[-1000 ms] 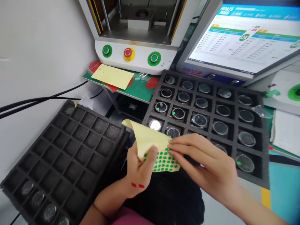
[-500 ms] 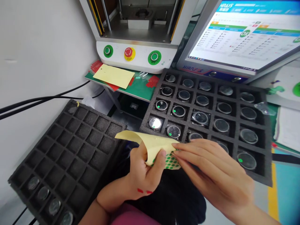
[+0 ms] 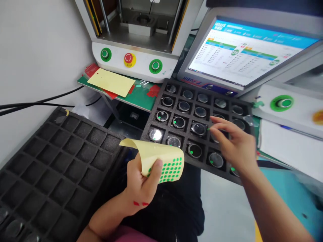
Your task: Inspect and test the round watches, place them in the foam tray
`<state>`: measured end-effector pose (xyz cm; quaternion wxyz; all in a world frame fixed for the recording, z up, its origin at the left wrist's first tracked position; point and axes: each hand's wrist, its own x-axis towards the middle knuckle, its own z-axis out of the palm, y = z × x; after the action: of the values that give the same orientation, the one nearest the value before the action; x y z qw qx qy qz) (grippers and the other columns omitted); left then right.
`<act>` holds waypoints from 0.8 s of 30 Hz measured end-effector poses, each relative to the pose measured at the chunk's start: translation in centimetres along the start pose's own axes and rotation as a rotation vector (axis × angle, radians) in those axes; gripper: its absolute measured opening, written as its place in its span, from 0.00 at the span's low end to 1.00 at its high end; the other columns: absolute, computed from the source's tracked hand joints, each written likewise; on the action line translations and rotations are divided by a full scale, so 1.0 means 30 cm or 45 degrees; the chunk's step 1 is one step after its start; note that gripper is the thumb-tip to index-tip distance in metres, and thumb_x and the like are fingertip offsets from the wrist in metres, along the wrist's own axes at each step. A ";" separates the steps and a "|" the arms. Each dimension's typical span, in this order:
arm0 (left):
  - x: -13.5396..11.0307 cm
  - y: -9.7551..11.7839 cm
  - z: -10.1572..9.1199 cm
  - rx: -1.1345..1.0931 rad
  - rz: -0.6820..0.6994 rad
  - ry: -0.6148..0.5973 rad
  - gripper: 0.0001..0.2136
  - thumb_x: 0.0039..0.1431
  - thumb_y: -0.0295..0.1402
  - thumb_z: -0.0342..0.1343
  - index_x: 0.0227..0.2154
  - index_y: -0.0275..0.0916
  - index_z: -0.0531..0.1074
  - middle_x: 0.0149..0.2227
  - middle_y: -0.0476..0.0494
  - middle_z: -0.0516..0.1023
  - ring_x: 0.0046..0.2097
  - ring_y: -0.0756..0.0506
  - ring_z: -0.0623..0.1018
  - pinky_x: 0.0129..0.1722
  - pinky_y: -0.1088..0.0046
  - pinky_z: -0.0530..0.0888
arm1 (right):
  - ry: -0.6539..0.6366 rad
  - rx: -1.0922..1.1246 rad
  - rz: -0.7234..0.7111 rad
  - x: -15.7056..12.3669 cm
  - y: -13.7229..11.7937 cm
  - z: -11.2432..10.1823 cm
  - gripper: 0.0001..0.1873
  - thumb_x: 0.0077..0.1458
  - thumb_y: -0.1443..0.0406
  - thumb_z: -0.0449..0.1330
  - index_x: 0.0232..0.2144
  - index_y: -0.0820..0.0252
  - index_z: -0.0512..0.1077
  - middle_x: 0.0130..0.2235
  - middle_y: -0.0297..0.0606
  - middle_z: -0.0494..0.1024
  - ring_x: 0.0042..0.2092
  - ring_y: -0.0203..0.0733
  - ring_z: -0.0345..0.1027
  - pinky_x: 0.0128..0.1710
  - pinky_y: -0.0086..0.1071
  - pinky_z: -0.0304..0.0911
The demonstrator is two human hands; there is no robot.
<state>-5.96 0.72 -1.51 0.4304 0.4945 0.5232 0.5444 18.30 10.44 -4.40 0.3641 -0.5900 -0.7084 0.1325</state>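
Observation:
My left hand (image 3: 142,183) pinches a curled pale-yellow sheet of round green stickers (image 3: 174,168), thumb on the front and the other fingers behind it. Over the right-hand foam tray (image 3: 205,139), my right hand (image 3: 233,144) is bent in a pinch, with a small green dot sticker (image 3: 208,129) at its fingertips. Close to those fingertips lies a round watch-like piece (image 3: 198,128) in its tray cell. Green dots show on several other round pieces, such as the one in the front row (image 3: 194,151). My right hand partly hides the pieces beneath it.
A second foam tray (image 3: 63,163), mostly bare cells, lies at left. Behind are a press machine (image 3: 136,64) with buttons and a lit monitor (image 3: 242,53). A yellow sheet (image 3: 111,82) and red scraps (image 3: 153,90) lie on the green bench. Black cables (image 3: 40,105) run at left.
My right hand has left the sticker sheet and moved right and up over the tray, with a green dot at its fingertips. My left hand keeps the sheet. The camera view has shifted.

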 end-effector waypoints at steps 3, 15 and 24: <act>0.000 0.003 0.013 -0.063 -0.066 0.068 0.10 0.63 0.34 0.55 0.39 0.34 0.78 0.33 0.41 0.84 0.32 0.47 0.83 0.32 0.78 0.78 | -0.074 -0.040 -0.049 0.050 0.093 0.047 0.15 0.58 0.53 0.55 0.28 0.55 0.72 0.50 0.44 0.78 0.52 0.55 0.71 0.52 0.53 0.64; 0.002 0.019 0.024 -0.221 -0.325 0.309 0.14 0.55 0.41 0.63 0.36 0.33 0.80 0.32 0.41 0.84 0.32 0.43 0.83 0.32 0.75 0.79 | 0.072 -0.109 -0.077 0.077 0.112 0.142 0.13 0.56 0.56 0.58 0.28 0.59 0.72 0.43 0.47 0.80 0.44 0.51 0.73 0.45 0.50 0.68; -0.016 0.019 0.049 -0.442 -0.526 0.213 0.19 0.54 0.43 0.63 0.41 0.32 0.78 0.35 0.38 0.83 0.36 0.41 0.83 0.35 0.69 0.80 | 0.001 0.224 -0.533 -0.094 -0.275 -0.010 0.04 0.59 0.69 0.60 0.38 0.60 0.72 0.42 0.41 0.79 0.45 0.41 0.74 0.46 0.36 0.69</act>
<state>-4.40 0.40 -1.04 0.5658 0.2496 0.5457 0.5656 12.52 5.53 -0.11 0.4341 -0.3962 -0.8009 0.1150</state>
